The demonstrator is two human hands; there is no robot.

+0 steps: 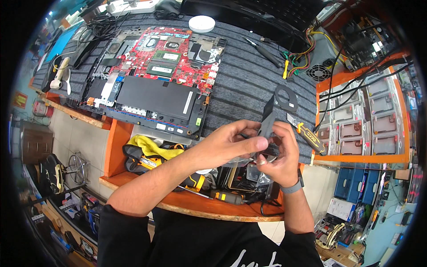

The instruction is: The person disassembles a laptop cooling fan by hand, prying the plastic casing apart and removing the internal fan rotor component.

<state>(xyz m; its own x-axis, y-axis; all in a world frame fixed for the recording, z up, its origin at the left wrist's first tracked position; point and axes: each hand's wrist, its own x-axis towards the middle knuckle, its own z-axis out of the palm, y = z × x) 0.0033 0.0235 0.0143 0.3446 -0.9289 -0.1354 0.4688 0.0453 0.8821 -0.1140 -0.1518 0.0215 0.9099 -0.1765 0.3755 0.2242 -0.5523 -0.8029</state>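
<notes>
Pale tiled floor (91, 141) extends, in my remote view, on both sides of the orange workbench (114, 149), which bears a grey striped covering (235, 60). Left: brown cabinet (38, 133). Right: orange-framed display case (364, 159), blue drawers (355, 184), pale blue wall (393, 211).

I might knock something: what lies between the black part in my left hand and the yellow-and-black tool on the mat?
In the head view, your right hand, then a narrow bare strip of striped grey mat.
</notes>
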